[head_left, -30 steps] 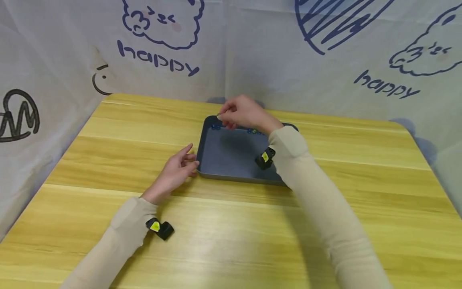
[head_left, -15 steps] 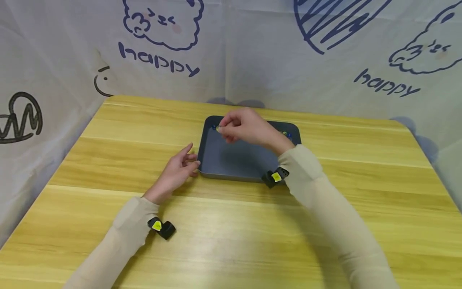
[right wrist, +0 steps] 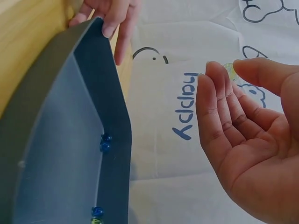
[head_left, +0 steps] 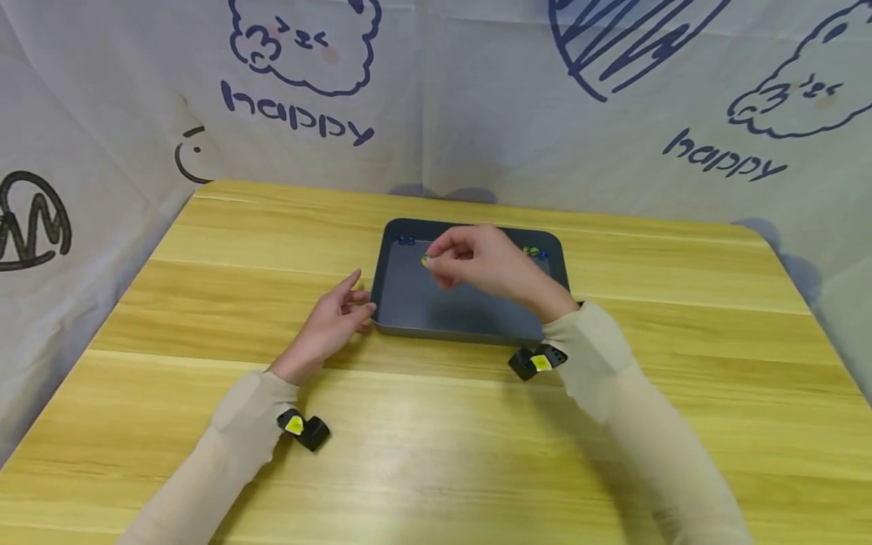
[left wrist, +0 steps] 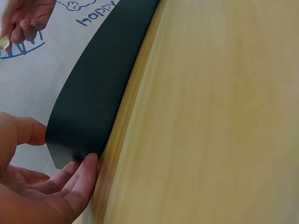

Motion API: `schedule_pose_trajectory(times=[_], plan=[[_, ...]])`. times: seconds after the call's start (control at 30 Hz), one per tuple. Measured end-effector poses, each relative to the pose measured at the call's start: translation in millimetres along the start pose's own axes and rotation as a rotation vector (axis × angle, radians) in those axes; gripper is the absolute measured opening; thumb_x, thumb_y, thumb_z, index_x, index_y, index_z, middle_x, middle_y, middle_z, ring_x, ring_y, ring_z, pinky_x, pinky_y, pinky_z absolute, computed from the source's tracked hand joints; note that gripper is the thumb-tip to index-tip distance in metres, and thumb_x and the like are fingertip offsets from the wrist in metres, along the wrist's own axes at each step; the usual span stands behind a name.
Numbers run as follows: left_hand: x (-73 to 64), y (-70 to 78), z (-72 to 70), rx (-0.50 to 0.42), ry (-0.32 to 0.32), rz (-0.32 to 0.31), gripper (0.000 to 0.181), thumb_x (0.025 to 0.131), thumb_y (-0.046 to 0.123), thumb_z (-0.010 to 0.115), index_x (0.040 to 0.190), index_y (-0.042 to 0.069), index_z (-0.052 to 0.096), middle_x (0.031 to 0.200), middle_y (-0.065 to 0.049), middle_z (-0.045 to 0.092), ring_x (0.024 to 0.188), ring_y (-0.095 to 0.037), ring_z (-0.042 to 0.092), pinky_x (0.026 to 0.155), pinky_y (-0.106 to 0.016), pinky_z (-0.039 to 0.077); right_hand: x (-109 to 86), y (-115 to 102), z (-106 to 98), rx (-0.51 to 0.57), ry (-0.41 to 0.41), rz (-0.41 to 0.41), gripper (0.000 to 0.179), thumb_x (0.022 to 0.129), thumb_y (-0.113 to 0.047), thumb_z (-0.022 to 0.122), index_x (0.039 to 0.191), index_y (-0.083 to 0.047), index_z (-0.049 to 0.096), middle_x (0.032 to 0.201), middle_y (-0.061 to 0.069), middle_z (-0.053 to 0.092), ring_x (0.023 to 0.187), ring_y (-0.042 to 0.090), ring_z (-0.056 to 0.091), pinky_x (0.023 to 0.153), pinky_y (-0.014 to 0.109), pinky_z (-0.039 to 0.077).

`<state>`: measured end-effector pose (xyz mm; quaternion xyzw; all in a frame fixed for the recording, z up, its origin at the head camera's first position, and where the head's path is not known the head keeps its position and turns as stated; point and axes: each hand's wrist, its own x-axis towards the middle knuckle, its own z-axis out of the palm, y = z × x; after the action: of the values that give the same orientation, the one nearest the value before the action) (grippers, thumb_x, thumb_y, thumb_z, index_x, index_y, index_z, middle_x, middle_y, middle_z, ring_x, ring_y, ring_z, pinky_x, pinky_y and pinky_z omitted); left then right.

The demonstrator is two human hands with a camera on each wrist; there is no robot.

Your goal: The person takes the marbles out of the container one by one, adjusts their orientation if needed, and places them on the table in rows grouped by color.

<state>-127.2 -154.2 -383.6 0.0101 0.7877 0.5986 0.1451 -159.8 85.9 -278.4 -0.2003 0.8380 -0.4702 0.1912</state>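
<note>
A shallow dark grey-blue tray (head_left: 409, 295) lies on the wooden table. Over its left half, my right hand (head_left: 485, 261) pinches a clear yellow-green marble (right wrist: 229, 71) between thumb and fingertips. In the right wrist view the hand's other fingers (right wrist: 212, 112) lie extended together. My left hand (head_left: 328, 324) stays at the tray's front left corner, thumb at the rim and fairly straight fingers (left wrist: 86, 177) against the outer wall. Two blue marbles (head_left: 406, 240) sit in the back left corner, and several blue and yellow-green marbles (head_left: 534, 251) lie along the back right.
The wooden tabletop (head_left: 436, 446) extends around the tray on all sides. A white cloth (head_left: 477, 113) with blue drawings and lettering hangs behind the table. Small black cameras (head_left: 538, 362) are strapped at both wrists.
My right hand has come from the tray's back left rim toward the front and right, with the yellow-green marble now showing at its fingertips. The left hand has stayed in place.
</note>
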Motion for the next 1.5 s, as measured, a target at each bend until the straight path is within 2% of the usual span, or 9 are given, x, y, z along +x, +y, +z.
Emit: schedule_pose_trajectory(times=[0.13,0.3,0.43,0.53,0.6,0.8,0.87,1.37,1.5], plan=[[0.2,0.7,-0.5,-0.001,-0.002,0.004,0.067,0.100,0.004,0.049,0.155,0.005,0.009,0.143,-0.028,0.038,0.117,-0.036,0.051,0.084,-0.031,0.054,-9.5,5.5,2.7,0.012,0.005,-0.002,0.021,0.096,-0.022,0.063,0.108,-0.006,0.066,0.086,0.009,0.069,0.080,0.023,0.065,0.078,0.038,0.054],[-0.2,1.6,-1.4,-0.002,0.001,0.009,0.072,0.100,0.005,0.049,0.155,0.005,0.003,0.143,-0.028,0.039,0.112,-0.036,0.055,0.084,-0.033,0.054,-20.7,11.9,6.6,0.042,-0.017,0.010,0.021,0.096,-0.022,0.062,0.109,-0.005,0.065,0.087,0.014,0.068,0.082,0.032,0.064,0.082,0.048,0.052],[0.0,2.0,-1.8,0.003,0.008,0.011,0.076,0.100,0.006,0.049,0.155,0.006,-0.003,0.142,-0.028,0.040,0.104,-0.035,0.060,0.084,-0.033,0.054,-28.0,17.8,9.8,0.049,-0.025,0.013,0.021,0.096,-0.021,0.062,0.109,-0.005,0.066,0.087,0.016,0.069,0.083,0.034,0.064,0.082,0.045,0.053],[0.0,2.2,-1.7,0.000,0.008,0.009,0.076,0.100,0.005,0.049,0.155,0.006,-0.004,0.142,-0.029,0.040,0.105,-0.035,0.059,0.084,-0.033,0.054,-32.7,21.9,12.7,0.051,-0.036,0.015,0.019,0.096,-0.020,0.062,0.108,-0.005,0.066,0.086,0.014,0.069,0.082,0.034,0.065,0.080,0.041,0.054],[0.0,2.1,-1.6,0.000,0.008,0.008,0.073,0.100,0.005,0.048,0.155,0.004,0.000,0.142,-0.029,0.039,0.109,-0.036,0.057,0.084,-0.033,0.054,-35.5,24.1,15.1,0.059,-0.050,0.019,0.020,0.096,-0.019,0.062,0.108,-0.004,0.066,0.086,0.014,0.069,0.082,0.034,0.065,0.079,0.041,0.055],[0.8,0.8,0.2,0.021,-0.004,0.017,0.051,0.101,0.006,0.047,0.148,-0.006,0.030,0.139,-0.027,0.044,0.117,-0.035,0.053,0.087,-0.034,0.053,-43.5,31.9,25.4,0.085,-0.084,0.023,0.021,0.096,-0.016,0.062,0.108,0.000,0.066,0.089,0.015,0.069,0.081,0.034,0.066,0.077,0.045,0.055],[0.6,0.2,0.7,0.022,-0.009,0.016,0.048,0.101,0.007,0.047,0.146,-0.006,0.035,0.138,-0.026,0.045,0.117,-0.035,0.053,0.088,-0.034,0.052,-46.7,34.5,28.7,0.081,-0.086,0.019,0.021,0.096,-0.017,0.062,0.107,0.000,0.067,0.087,0.015,0.069,0.080,0.034,0.066,0.075,0.042,0.055],[-1.2,-0.5,0.0,0.024,-0.016,0.007,0.049,0.102,0.009,0.047,0.147,-0.004,0.034,0.139,-0.026,0.044,0.115,-0.034,0.054,0.090,-0.036,0.051,-56.2,49.0,51.9,0.088,-0.144,-0.036,0.020,0.094,-0.012,0.063,0.107,0.003,0.066,0.086,0.014,0.069,0.075,0.031,0.066,0.067,0.032,0.055],[-0.6,-0.8,-0.3,0.026,-0.011,0.005,0.050,0.102,0.009,0.047,0.147,-0.004,0.033,0.138,-0.026,0.044,0.116,-0.034,0.053,0.090,-0.036,0.051,-55.4,53.5,57.2,0.042,-0.147,-0.058,0.018,0.095,-0.012,0.063,0.106,0.001,0.067,0.083,0.010,0.069,0.072,0.027,0.065,0.061,0.030,0.053]])
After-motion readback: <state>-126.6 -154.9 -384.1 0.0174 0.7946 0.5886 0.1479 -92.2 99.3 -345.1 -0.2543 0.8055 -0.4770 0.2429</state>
